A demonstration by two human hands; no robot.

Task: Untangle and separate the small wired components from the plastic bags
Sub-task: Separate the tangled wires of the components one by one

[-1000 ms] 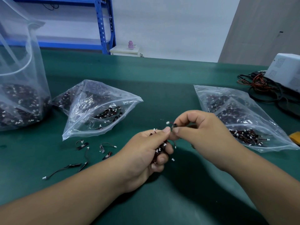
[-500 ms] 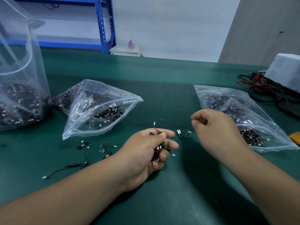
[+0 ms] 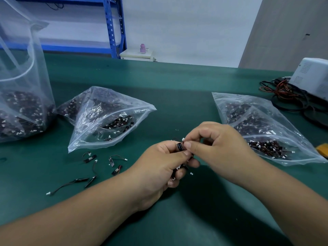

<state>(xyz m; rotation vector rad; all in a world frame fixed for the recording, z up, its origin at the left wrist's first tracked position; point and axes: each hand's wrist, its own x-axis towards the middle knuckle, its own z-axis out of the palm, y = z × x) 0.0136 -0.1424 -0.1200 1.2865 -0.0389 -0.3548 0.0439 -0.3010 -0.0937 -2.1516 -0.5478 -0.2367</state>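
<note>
My left hand [image 3: 159,167] grips a tangled bunch of small wired components [image 3: 181,167], black parts with white plugs, low over the green table. My right hand [image 3: 214,144] is up against it, pinching one component [image 3: 180,146] at the top of the bunch between thumb and forefinger. Several separated components [image 3: 99,167] lie loose on the table to the left. Clear plastic bags with more of these parts lie at centre left [image 3: 106,118] and at right [image 3: 262,126]. A tall bag [image 3: 23,96] stands at the far left.
The green table [image 3: 177,86] runs back to a wall and a blue shelf frame [image 3: 113,27]. A white device [image 3: 312,75] with a heap of black and red cables [image 3: 291,98] sits at the far right. A yellow object [image 3: 323,149] shows at the right edge.
My right hand had drawn away to the right, leaving one component on the table. It has come back to the left hand and now pinches a component on the bunch.
</note>
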